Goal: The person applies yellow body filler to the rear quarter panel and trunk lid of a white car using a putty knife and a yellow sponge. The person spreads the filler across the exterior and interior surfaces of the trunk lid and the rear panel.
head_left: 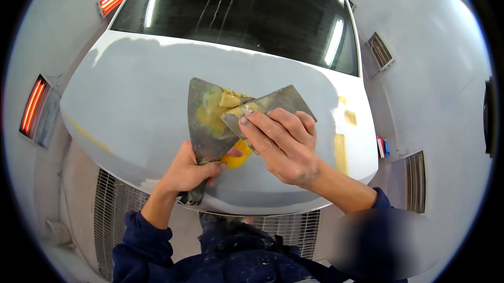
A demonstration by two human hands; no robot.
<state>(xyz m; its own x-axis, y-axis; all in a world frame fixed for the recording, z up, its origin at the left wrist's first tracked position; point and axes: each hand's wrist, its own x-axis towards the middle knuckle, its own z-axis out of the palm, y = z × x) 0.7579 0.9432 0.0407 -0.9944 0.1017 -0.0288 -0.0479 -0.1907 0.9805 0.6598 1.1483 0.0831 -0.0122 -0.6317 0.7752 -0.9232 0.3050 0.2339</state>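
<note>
My left hand [189, 170] is closed around the lower part of a broad, dark putty knife [206, 139], whose blade flares upward. Yellow body filler [229, 99] is smeared over that blade, with a thicker lump near its upper right. In my closed right hand [286, 144] is a flat rectangular metal spreader [289, 99], tilted across the right side of the knife's blade. The fingertips press on its face, and filler shows along its left end. A curved yellow object [237, 156] sits by my left fingers; its kind I cannot make out. Both tools are over a car hood [147, 89].
The hood is sanded grey with white edges and yellow filler patches [341, 154] on the right. Beyond it rises a dark windshield [236, 15]. Glowing red heater panels [34, 103] stand at left. Floor grating [118, 204] runs below the car's front.
</note>
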